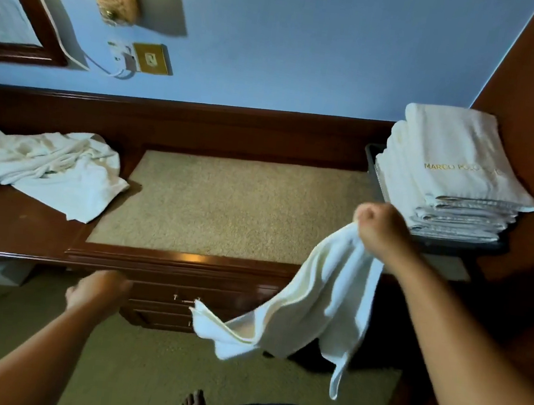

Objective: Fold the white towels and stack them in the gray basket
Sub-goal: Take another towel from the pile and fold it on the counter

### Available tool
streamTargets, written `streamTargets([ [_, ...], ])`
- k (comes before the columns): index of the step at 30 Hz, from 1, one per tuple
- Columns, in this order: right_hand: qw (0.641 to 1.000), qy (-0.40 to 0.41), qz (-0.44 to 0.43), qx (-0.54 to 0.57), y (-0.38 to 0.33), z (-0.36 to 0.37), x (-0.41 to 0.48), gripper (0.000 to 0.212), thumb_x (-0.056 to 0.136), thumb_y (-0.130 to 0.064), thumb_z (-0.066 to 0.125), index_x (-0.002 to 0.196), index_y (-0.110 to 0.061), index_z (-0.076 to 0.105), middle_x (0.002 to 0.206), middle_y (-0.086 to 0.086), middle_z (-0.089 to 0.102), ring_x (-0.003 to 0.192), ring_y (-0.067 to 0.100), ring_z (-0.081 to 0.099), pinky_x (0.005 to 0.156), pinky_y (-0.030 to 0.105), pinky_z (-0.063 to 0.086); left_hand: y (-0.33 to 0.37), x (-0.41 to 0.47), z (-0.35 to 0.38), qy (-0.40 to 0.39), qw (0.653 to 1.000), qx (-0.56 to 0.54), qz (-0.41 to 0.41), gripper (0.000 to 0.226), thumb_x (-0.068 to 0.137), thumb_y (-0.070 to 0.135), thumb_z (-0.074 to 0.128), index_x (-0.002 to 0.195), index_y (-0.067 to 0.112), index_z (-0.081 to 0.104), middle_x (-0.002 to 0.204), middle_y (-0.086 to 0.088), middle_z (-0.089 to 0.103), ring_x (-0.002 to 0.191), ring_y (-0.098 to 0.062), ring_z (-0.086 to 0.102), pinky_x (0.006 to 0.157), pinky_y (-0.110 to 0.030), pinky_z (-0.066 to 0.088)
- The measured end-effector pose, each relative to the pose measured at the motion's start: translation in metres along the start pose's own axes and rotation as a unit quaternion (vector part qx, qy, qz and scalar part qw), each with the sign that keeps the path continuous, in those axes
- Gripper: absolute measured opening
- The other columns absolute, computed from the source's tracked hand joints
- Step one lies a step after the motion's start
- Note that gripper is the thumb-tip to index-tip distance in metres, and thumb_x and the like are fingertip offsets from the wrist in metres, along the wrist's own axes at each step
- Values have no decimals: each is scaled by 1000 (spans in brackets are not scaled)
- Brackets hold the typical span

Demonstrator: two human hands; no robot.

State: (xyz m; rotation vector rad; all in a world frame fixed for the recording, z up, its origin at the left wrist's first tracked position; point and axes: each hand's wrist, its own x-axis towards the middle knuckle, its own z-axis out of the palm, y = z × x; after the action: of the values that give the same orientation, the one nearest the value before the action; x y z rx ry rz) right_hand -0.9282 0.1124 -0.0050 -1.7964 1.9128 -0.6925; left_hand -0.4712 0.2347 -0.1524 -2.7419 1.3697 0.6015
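Your right hand is a fist, its fingers curled tight around one end of a white towel. From those fingers the towel hangs down and toward your left, in the air in front of the tabletop edge. Its loose lower corner flares out close to the drawer handles, and a narrow strip dangles lower still, below your right wrist.

Just past your right fingers, up and to the right, sits the stack of folded towels in the basket. The stack rises well above the dark rim, and the top towel carries gold lettering. The basket stands at the right end of the tabletop, against the wooden side panel.

Your left hand is low, in front of the drawers and well apart from the towel's loose corner. It is blurred, so I cannot tell how its fingers lie. Beyond those fingers, up and to the left, the heap of unfolded towels lies crumpled on the tabletop, one corner spilling onto the beige inlay.
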Motion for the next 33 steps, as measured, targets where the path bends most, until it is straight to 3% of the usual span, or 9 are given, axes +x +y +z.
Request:
streamTargets([
  [3,993,-105,-37,33,-24,48,-25,30,89,-5,43,64,-13,55,63,1,54,64,21,50,55,28,33,83,-26,-2,-25,983,-85,163,12,96,35,65,98,24,70,89,7,67,83,-11,63,72,-26,48],
  [6,979,-168,10,113,-31,73,-50,24,94,-12,39,73,-19,49,65,-5,41,63,13,38,57,31,29,147,-67,-4,-60,937,-173,297,7,93,30,71,86,32,69,74,15,66,68,5,62,58,-9,41],
  [10,955,-207,80,195,-34,60,-59,17,87,-27,40,78,-29,54,76,-3,48,74,15,42,69,33,34,181,-101,-2,-161,875,-258,377,15,89,37,73,81,25,72,74,5,73,69,-10,68,67,-34,54],
  [15,899,-195,127,372,-26,37,-61,25,100,-6,41,91,-18,61,93,8,57,90,18,53,76,34,43,200,-143,2,-217,812,-378,389,18,86,29,79,95,16,70,91,-2,75,85,-12,71,83,-37,58],
  [17,884,-180,143,406,-25,31,-63,22,101,-7,44,94,-19,61,97,9,58,92,20,57,75,38,49,207,-155,7,-187,813,-390,390,33,79,42,81,98,21,65,95,-1,74,90,-13,72,84,-42,59],
  [19,872,-163,156,435,-26,25,-64,18,101,-5,45,98,-16,60,101,12,56,92,22,59,76,39,55,214,-165,13,-114,840,-371,380,44,72,54,80,98,27,59,95,4,72,90,-6,69,79,-35,59],
  [23,846,-157,166,482,-31,16,-68,18,102,0,47,98,-9,62,102,15,56,91,21,61,72,35,59,226,-177,19,18,856,-372,358,28,87,49,71,87,30,51,83,6,66,80,-2,65,70,-34,57],
  [28,817,-173,161,526,-29,4,-73,18,99,3,51,94,0,68,107,20,63,101,28,65,66,30,61,228,-163,1,12,849,-321,419,21,96,42,60,90,22,55,79,7,68,75,-3,67,68,-38,57],
  [33,808,-194,146,536,-46,8,-80,18,96,5,55,91,-2,71,92,16,70,82,23,70,61,33,61,210,-158,-45,-13,860,-224,458,34,89,59,58,89,25,57,79,11,69,73,0,67,62,-27,54],
])
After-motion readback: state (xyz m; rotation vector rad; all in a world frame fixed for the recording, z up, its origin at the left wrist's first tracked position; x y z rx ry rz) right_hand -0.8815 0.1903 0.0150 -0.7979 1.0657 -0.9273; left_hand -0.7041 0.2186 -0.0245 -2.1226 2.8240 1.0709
